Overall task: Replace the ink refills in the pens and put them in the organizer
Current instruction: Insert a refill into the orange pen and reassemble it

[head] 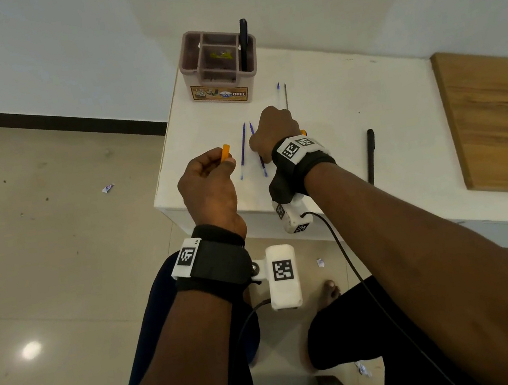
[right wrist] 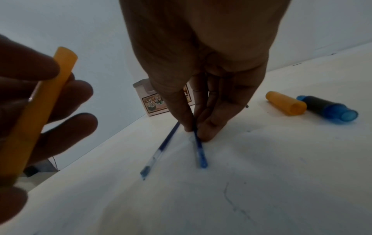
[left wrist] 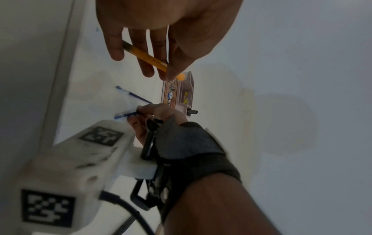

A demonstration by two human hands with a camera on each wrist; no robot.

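Orange barrel (head: 226,153) held; blue refills (head: 243,151) flat on table (head: 400,124).

A white table (head: 338,146) carried an organizer (head: 218,80) at its far edge — blue refills (head: 242,151), a black pen (head: 371,155), and a wooden board (head: 499,119) right.

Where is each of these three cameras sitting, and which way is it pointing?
Head: worn on the head, looks down at the white table; both forearms, knees and a foot show.
Left wrist: looks along the left hand holding the orange pen barrel.
Right wrist: looks along the right hand pinching a blue refill.
All share the organizer.
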